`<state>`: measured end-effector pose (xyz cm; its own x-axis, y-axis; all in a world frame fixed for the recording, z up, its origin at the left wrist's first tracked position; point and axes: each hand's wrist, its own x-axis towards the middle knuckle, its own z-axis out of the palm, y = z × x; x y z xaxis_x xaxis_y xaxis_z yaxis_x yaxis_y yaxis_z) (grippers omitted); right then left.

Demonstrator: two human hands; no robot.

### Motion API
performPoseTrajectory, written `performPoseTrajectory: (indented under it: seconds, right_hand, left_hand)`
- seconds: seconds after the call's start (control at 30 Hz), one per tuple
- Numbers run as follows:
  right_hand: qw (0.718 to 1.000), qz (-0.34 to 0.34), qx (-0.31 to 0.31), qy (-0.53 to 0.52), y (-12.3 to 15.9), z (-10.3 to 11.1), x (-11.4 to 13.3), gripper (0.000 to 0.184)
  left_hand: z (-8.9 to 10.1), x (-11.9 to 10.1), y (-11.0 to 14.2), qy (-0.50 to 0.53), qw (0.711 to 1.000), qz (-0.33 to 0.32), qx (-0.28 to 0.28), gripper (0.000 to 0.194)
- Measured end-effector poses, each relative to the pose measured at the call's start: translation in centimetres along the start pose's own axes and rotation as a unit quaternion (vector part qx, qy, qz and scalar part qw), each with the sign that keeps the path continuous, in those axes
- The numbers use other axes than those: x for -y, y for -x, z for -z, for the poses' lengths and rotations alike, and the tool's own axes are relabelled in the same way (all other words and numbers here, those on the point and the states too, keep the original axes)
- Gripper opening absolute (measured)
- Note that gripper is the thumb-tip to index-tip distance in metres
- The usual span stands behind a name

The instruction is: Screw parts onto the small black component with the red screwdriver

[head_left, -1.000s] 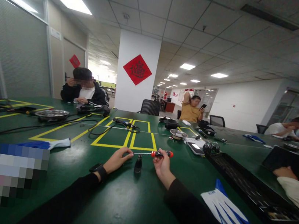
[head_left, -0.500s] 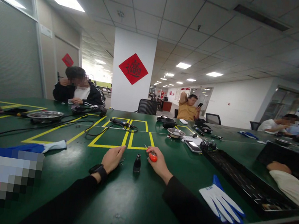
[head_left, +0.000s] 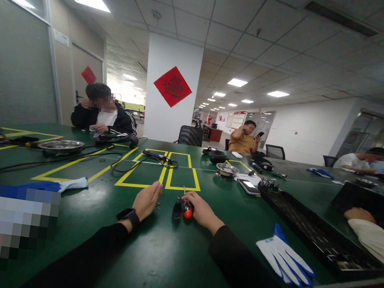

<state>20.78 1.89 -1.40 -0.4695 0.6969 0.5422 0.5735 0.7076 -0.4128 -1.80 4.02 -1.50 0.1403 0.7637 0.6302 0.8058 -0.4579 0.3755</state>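
Observation:
My left hand [head_left: 147, 200], with a dark band on its wrist, rests on the green table with its fingers pressed together and curled; their inner side is hidden. A few tiny metal pieces [head_left: 158, 204], perhaps screws, show just beside its palm. My right hand [head_left: 201, 208] is closed round a red-and-black screwdriver [head_left: 187, 211], whose orange-red handle end points down towards me and whose thin shaft points up and away. Left of the screwdriver, close against it, a small black bottle-shaped piece [head_left: 177, 208] stands upright between my hands.
A white-and-blue glove [head_left: 285, 259] and a long black tray [head_left: 318, 233] of small parts lie to the right, near another person's arm [head_left: 372, 231]. Another glove [head_left: 64, 186] lies left. Metal bowls [head_left: 227, 169], a phone [head_left: 249, 187] and cables [head_left: 127, 169] are farther off.
The screwdriver has swung from level, with its tip at my left fingers, to shaft-up beside the black piece. My left fingers have drawn together, and tiny metal pieces now show beside them.

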Motion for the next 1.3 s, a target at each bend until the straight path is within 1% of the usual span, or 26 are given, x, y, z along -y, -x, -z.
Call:
performPoseTrajectory:
  seconds: [0.07,0.13,0.2,0.23,0.3,0.37,0.43,0.5,0.6,0.73,0.9,1.1,1.3]
  right_hand:
    - [0.998,-0.024,-0.058,0.017,-0.1,0.0,0.6,0.038]
    - [0.989,-0.040,-0.139,0.034,-0.2,0.0,1.3,0.030]
    - [0.977,-0.035,-0.205,0.043,-0.3,0.1,2.2,0.020]
    - [0.974,-0.020,-0.223,0.045,-0.2,0.1,2.7,0.017]
    - [0.969,0.025,-0.240,0.045,-0.1,0.1,3.5,0.012]
    - [0.966,0.078,-0.241,0.053,0.0,-0.1,4.0,0.010]
    - [0.963,0.128,-0.231,0.060,0.0,-0.3,4.4,0.010]
    - [0.961,0.166,-0.210,0.062,0.0,-0.5,4.5,0.009]
    - [0.961,0.194,-0.186,0.060,-0.1,-0.7,4.4,0.009]
    - [0.961,0.208,-0.172,0.064,-0.1,-0.7,4.3,0.009]
    - [0.964,0.198,-0.174,0.048,-0.1,-0.6,4.5,0.005]
    - [0.962,0.212,-0.170,0.026,0.1,-0.3,5.2,0.006]
    - [0.961,0.216,-0.172,0.031,0.1,-0.5,5.4,0.006]
  left_hand:
    - [0.2,-0.4,0.2,-0.022,0.999,-0.028,-0.016,0.032]
    - [0.4,-0.9,0.4,-0.049,0.996,-0.075,-0.025,0.029]
    - [0.7,-1.4,0.5,-0.067,0.988,-0.135,-0.027,0.026]
    - [0.8,-1.7,0.6,-0.070,0.983,-0.168,-0.027,0.024]
    - [0.9,-2.1,0.7,-0.066,0.969,-0.235,-0.029,0.021]
    - [0.9,-2.4,0.8,-0.064,0.953,-0.295,-0.036,0.019]
    - [0.8,-2.6,1.0,-0.068,0.937,-0.341,-0.046,0.019]
    - [0.6,-2.8,1.2,-0.070,0.924,-0.372,-0.058,0.019]
    - [0.5,-3.1,1.3,-0.064,0.918,-0.384,-0.073,0.020]
    - [0.4,-3.1,1.3,-0.059,0.923,-0.372,-0.078,0.019]
    - [0.5,-3.1,1.5,-0.033,0.929,-0.360,-0.080,0.020]
    - [0.7,-3.3,1.7,-0.008,0.929,-0.362,-0.074,0.023]
    - [0.7,-3.5,1.9,0.002,0.936,-0.346,-0.059,0.022]
